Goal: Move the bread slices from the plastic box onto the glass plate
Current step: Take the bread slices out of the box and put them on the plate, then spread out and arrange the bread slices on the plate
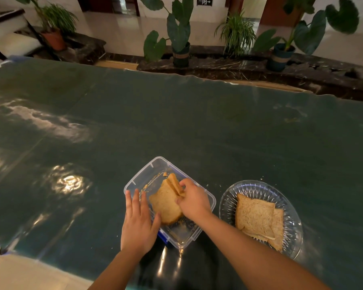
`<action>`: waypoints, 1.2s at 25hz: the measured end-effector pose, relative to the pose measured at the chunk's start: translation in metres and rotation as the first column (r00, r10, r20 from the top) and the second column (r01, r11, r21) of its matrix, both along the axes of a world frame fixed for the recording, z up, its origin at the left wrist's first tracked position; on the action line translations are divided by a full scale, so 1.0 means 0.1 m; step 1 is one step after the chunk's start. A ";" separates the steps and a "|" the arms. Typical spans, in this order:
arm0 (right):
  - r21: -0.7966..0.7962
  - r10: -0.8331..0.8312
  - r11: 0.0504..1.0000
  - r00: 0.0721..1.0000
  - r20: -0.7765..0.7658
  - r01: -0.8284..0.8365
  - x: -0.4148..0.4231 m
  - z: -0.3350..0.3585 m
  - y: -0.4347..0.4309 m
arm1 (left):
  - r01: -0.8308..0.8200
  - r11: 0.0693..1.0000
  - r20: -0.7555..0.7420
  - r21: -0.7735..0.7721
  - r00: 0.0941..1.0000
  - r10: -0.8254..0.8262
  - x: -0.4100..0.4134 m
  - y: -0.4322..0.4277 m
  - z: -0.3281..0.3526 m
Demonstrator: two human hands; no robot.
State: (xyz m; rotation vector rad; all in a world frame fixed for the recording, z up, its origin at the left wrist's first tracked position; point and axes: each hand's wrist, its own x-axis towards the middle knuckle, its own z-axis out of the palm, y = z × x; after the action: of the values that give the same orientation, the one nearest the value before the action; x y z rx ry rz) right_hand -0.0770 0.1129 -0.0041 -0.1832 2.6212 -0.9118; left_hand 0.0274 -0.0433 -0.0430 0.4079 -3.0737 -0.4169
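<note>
1. Right fingers point(181, 183) curled over the upper edges of the tan, upright-leaning bread slices point(168, 200) in the box, thumb side tucked against their near face; seemingly pinched on the rearmost slices, though contact is hidden under the knuckles, so a firm hold cannot be confirmed.
2. Right hand point(194, 200) palm down, wrist bent inward, forearm running back toward the lower right corner and crossing the box's near right rim.
3. Left fingers point(134, 204) straight and spread, laid flat along the left wall of the clear rectangular plastic box point(138, 174), holding nothing; thumb pressed by the bread's lower corner, probably steadying the box.
4. Left hand point(137, 225) just beside the box's near left corner, forearm dropping to the bottom edge.
5. Slices fanned and tilted, flat faces turned left, long edge running from the far box end toward the near end; crumbs scattered on the box floor.
6. Round ribbed glass plate point(258, 186) just right of the box, not touching it, already bearing two overlapping brown slices point(258, 218).
7. Key relation: plate on the right hand's own side, so a lift straight up, then a short carry rightward, likely suffices.
8. Both on a dark green glossy table cover point(197, 122).
</note>
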 end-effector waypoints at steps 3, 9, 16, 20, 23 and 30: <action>-0.091 -0.027 0.995 1.000 0.004 0.027 0.01 0.18 0.13 | -0.005 1.000 -0.002 0.002 1.000 0.005 -0.01 0.00 0.00; -0.383 -0.174 0.909 0.985 0.016 0.166 0.04 0.66 0.58 | -0.007 0.999 -0.008 0.033 1.000 0.007 -0.03 0.01 0.00; -0.603 -0.391 0.700 0.912 0.125 0.383 0.15 0.99 1.38 | 0.001 0.997 -0.007 0.081 1.000 -0.001 -0.05 0.03 0.05; -0.623 -0.467 0.601 0.852 0.236 0.501 0.26 0.88 1.88 | 0.003 0.999 0.015 0.050 1.000 -0.004 -0.07 0.09 0.11; -0.552 -0.472 0.592 0.808 0.353 0.587 0.34 0.63 2.15 | 0.104 0.990 0.128 -0.096 0.988 -0.091 -0.06 0.13 0.14; -0.087 -0.460 0.879 0.881 0.115 0.470 0.35 0.11 2.48 | 0.022 1.000 -0.025 -0.016 0.999 -0.022 -0.08 0.21 0.18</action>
State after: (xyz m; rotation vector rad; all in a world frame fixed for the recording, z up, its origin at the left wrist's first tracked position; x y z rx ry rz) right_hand -0.0422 0.3607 0.0066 0.4765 2.5698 -1.1884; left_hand 0.0191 -0.0218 -0.0251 0.3657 -3.0577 -0.3958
